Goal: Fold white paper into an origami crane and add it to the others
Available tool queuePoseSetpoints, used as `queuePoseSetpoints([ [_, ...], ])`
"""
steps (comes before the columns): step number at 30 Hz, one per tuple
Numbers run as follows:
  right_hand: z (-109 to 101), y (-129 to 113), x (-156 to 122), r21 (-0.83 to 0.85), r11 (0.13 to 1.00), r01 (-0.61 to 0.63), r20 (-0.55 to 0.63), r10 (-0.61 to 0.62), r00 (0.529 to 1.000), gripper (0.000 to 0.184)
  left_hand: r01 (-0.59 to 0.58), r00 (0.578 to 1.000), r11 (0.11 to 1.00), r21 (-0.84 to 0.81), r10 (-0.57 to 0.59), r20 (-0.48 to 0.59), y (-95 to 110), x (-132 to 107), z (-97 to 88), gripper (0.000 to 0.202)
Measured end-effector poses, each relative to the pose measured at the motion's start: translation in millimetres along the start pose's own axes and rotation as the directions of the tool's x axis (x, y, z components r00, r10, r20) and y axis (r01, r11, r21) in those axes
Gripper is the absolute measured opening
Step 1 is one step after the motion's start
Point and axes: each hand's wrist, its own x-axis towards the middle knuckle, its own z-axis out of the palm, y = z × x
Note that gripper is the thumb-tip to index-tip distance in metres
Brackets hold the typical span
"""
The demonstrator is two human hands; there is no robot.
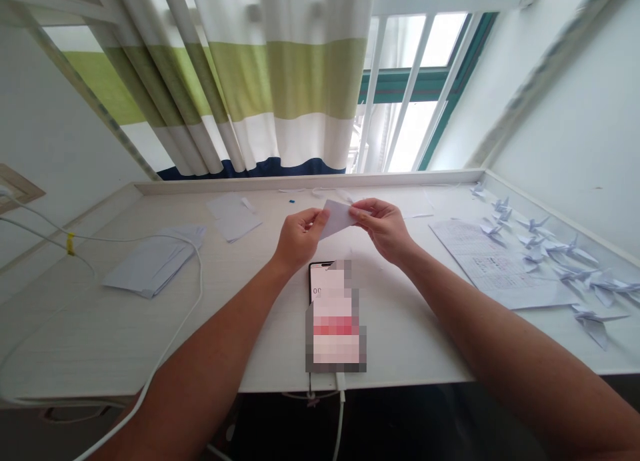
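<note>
Between my two hands, raised a little over the desk, is a small white piece of paper [338, 219], seemingly folded. My left hand [301, 233] pinches its left edge between thumb and fingers. On the opposite side, my right hand [384, 225] grips the right corner, with thumb and index finger hiding part of it. Directly below the hands lies a phone [336, 308] with its screen lit and partly blurred out.
Folded paper cranes [533, 241] crowd the right side around a written sheet [493, 268]. At left are a paper stack [155, 261], a loose sheet [234, 218] and a white cable [201, 274] crossing my left forearm. Paper strips lie at the back, before the curtain [300, 81].
</note>
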Motion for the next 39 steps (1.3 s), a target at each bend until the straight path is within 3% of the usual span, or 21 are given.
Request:
queuePoseSetpoints([
  [8,-0.8,8.3,0.8,-0.01,1.0,-0.025,0.012,0.025,1.0,0.034,0.061,0.989,0.995,-0.085,-0.071,-0.127,-5.3,1.9,0.4,0.04],
  [15,2.3,6.7,-0.7,0.046,0.996,-0.07,0.027,0.069,0.997,0.036,0.089,0.979,0.98,-0.178,-0.119,-0.168,-12.0,3.8,2.0,0.041],
  [22,0.7,6.9,-0.5,0.079,0.992,-0.098,0.056,0.094,0.994,0.038,0.099,0.974,0.981,-0.165,-0.13,-0.188,-11.9,4.8,0.1,0.041],
  [28,1.8,7.8,-3.0,0.072,0.97,-0.231,0.099,0.223,0.97,0.042,0.173,0.972,0.969,-0.179,-0.198,-0.129,-8.2,4.1,-0.7,0.049],
  [32,3.7,8.5,-4.7,0.021,0.977,-0.211,0.089,0.209,0.974,0.044,0.214,0.964,0.965,-0.152,-0.234,-0.126,-4.9,2.5,-0.3,0.054],
  [39,-2.9,1.0,-0.8,-0.021,0.994,-0.108,-0.081,0.106,0.991,0.039,0.32,0.935,0.937,-0.139,-0.289,0.207,-0.9,-0.8,-2.1,0.057],
])
